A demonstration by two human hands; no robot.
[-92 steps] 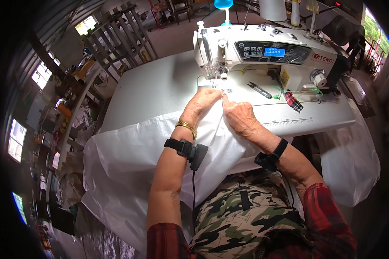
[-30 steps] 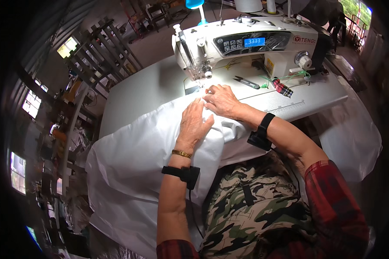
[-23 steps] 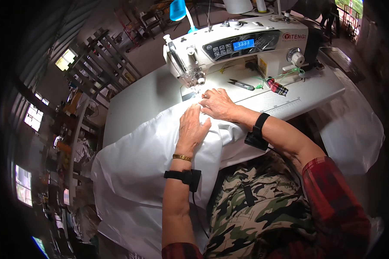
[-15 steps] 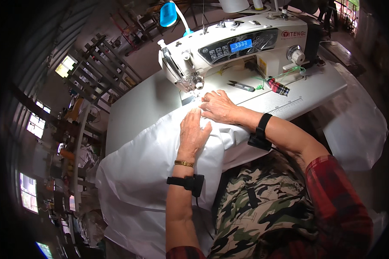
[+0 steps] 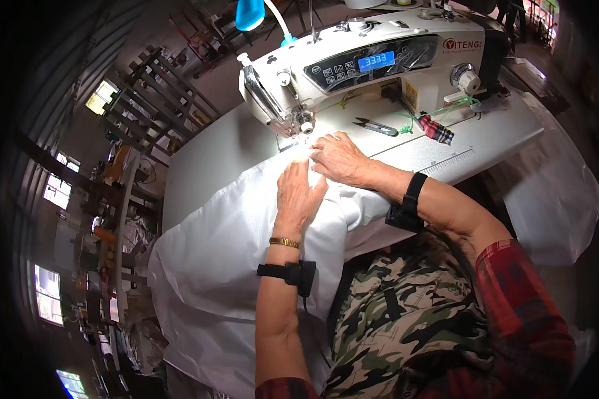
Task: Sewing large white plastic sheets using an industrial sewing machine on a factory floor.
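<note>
In the head view, your white sheet [image 5: 213,246] lies over the near edge of the surface [image 5: 206,153], its upper border brought up beneath the needle end of the sewing machine [image 5: 389,34]. Your left hand [image 5: 298,193] rests palm down on it, fingers extended and thumb apart; your right hand [image 5: 339,158] sits just beside, fingers bent onto the material, and whether they pinch it cannot be told. Principal hazard: both sets of fingertips are near the needle end, so a sudden start or a slip on the glossy material could carry a finger under it. Glare there hides the needle's exact position. Secondary: the bulk of the sheet hangs past the near edge, and its weight could drag the work askew; the folds below your right hand could be caught in the stitching. Minor: the thread snips [image 5: 377,127] and the plaid cloth bundle [image 5: 436,130], both toward the right end of the surface, could be snagged by the sheet if it swings that way.
</note>
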